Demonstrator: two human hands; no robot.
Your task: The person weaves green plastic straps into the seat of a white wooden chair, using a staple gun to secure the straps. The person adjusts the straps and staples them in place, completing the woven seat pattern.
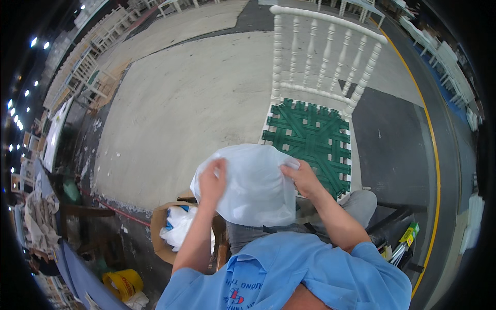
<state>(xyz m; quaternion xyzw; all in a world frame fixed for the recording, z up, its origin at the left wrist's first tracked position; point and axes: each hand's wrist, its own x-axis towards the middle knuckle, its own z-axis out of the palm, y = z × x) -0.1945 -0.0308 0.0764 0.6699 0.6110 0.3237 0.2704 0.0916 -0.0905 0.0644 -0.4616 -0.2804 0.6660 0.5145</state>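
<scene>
A thin white sheet of cloth or plastic, puffed into a rounded shape (256, 181), lies over my lap. I cannot make out whether it covers anything. My right hand (304, 179) pinches its upper right edge between thumb and fingers. On its left side is my left hand (213, 182), with curled fingers smeared by motion; its grip on the sheet is not clear. Just beyond, a white chair (277, 51) with a spindle back stands to the right. Its seat is woven from green webbing straps (309, 139), and the sheet overlaps the seat's near left corner.
At my left knee stands an open cardboard box (159, 235) holding crumpled white material. A yellow bucket (123, 284) is at the lower left, beside a blue-grey panel. Tools (399, 253) and a green-yellow box lie at my right. White furniture lines the far left and right.
</scene>
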